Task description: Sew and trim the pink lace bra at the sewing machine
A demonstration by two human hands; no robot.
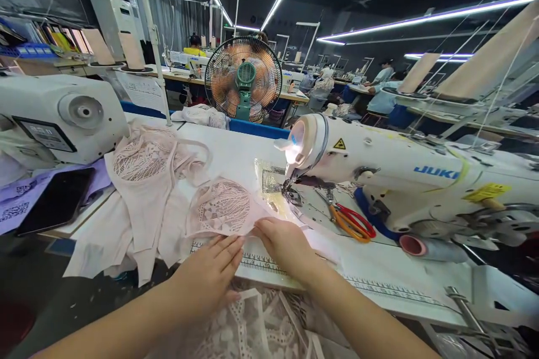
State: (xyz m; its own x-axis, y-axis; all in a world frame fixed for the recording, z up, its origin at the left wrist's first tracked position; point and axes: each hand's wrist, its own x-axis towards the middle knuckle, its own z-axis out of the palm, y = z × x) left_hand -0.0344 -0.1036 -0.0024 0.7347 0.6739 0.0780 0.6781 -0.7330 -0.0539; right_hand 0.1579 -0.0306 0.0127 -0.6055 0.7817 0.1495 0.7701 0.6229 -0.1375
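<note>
Pink lace piece (223,208) sits flat on the table edge, needle (288,184) at its 2 o'clock. My left hand (209,276) lies open on it, my right hand (283,244) pinches its corner. Loose lace could bunch and feed crooked, I reckon; scissors (351,222) at 3.

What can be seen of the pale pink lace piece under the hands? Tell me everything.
The pale pink lace piece is a rounded, cup-shaped panel with an openwork floral pattern and a plain, smooth-looking border. It lies flat on the white sewing table, just left of the white sewing machine's needle area. The left hand rests at its lower edge; the right hand pinches its right corner. More pink lace fabric adjoins it.
</note>
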